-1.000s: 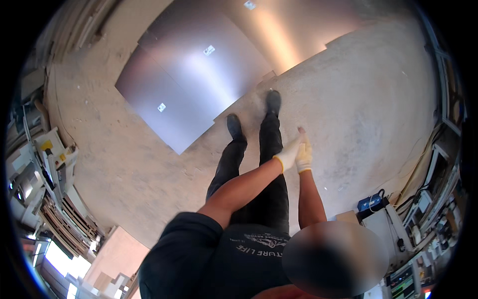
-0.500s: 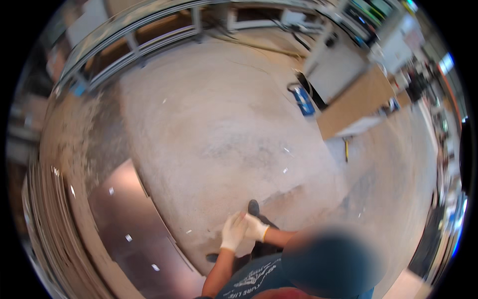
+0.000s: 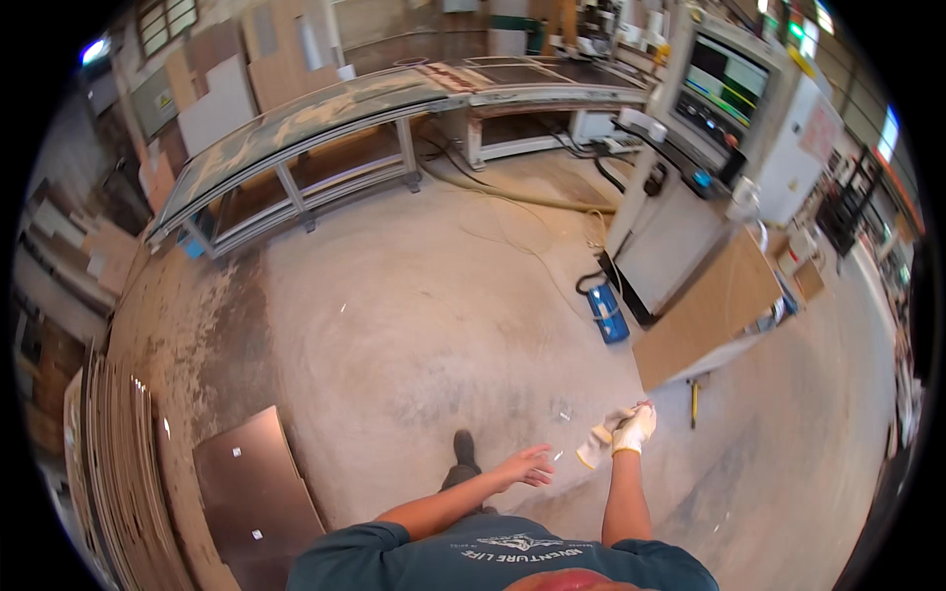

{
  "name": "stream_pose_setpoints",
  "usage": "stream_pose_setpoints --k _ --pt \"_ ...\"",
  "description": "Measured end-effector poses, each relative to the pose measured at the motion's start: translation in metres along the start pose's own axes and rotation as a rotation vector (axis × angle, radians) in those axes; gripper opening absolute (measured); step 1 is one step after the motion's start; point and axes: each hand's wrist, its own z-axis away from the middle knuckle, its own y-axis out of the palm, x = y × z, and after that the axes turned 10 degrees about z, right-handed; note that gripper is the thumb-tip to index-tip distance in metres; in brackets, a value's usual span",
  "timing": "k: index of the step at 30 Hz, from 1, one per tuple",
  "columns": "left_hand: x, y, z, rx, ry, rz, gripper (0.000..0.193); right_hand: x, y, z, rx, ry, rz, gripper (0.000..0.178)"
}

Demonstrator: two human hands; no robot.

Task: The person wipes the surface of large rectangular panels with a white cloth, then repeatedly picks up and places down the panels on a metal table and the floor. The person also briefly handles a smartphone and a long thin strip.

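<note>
My left hand [image 3: 527, 466] is bare, its fingers apart and slightly curled, with nothing in them. It hangs in front of me over the concrete floor. To its right, my right hand [image 3: 636, 429] wears a white work glove. Its fingers are closed on a second, loose white glove [image 3: 594, 447], whose yellow-edged cuff hangs to the left. The two hands are apart. Below the left arm a dark shoe [image 3: 464, 447] stands on the floor.
Dark brown panels [image 3: 251, 483] lie at the lower left beside a stack of boards [image 3: 123, 443]. A long metal-framed table [image 3: 296, 187] stands ahead. At the right are a control cabinet [image 3: 680, 207], a wooden box [image 3: 705, 305], a blue device [image 3: 608, 313] and a yellow-handled tool [image 3: 694, 402].
The left hand's glove has come off and is now in my right hand. My hands have moved apart, the right one out to the right. The view has tilted up toward the table and cabinet.
</note>
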Motion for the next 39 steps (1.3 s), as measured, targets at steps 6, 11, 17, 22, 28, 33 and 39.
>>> stream_pose_setpoints --k 6,11,17,22,28,33,39 --pt "-0.116 -0.031 -0.09 0.013 -0.029 0.529 0.048 -0.151 0.091 -0.003 0.731 -0.316 0.727 0.013" --pt "-0.191 -0.141 -0.141 -0.224 0.204 0.694 0.021 -0.075 0.249 0.047 1.322 -0.072 0.573 0.026" --pt "-0.325 -0.12 -0.169 -0.075 0.091 -0.304 0.029 0.055 0.32 -0.009 1.177 0.386 0.193 0.041" --pt "-0.395 -0.029 -0.225 0.238 0.041 -0.312 0.036 0.069 0.324 -0.084 1.021 0.701 -0.313 0.04" --pt "-0.463 0.005 -0.303 0.206 0.037 -0.354 0.024 0.079 0.369 -0.175 1.148 0.519 -0.256 0.042" --pt "-0.53 0.011 -0.322 0.239 0.155 -0.324 0.028 0.155 0.432 -0.218 1.486 0.587 -0.519 0.049" --pt "-0.639 -0.025 -0.315 0.538 0.332 -0.358 0.026 0.173 0.465 -0.314 1.773 0.196 -0.156 0.051"
